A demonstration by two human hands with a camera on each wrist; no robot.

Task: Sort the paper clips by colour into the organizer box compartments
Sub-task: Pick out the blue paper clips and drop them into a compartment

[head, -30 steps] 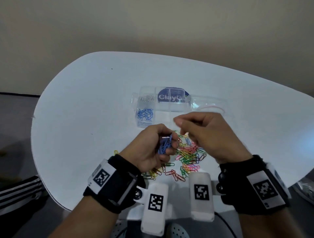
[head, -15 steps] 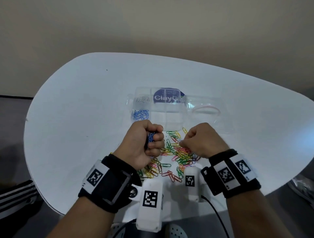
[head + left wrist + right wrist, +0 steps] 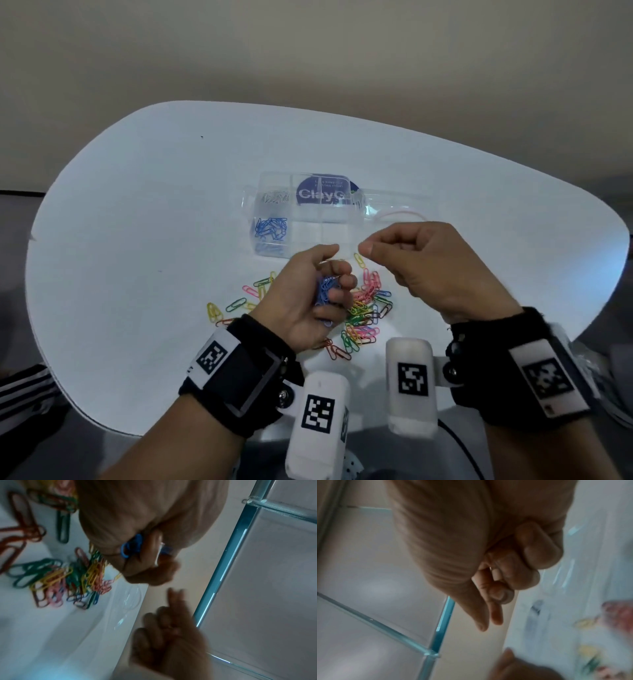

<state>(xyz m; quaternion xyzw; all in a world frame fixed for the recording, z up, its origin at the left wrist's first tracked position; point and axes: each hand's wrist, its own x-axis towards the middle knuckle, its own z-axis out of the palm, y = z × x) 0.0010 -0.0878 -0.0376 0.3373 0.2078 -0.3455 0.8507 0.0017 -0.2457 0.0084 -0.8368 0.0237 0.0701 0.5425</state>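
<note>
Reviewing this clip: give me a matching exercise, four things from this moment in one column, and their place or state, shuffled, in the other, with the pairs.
Things
1. left hand
2. right hand
3. organizer box
4. mixed clip pile

Places or states
A. loose on the table, between the wrists
B. grips a bunch of blue clips
C. blue clips in its near-left compartment
D. raised, fingers curled, no clip visible in it

Pairs: 1-B, 2-D, 3-C, 4-A

head: high, looking down | wrists: close, along fingers | shared: paper clips (image 3: 363, 308)
</note>
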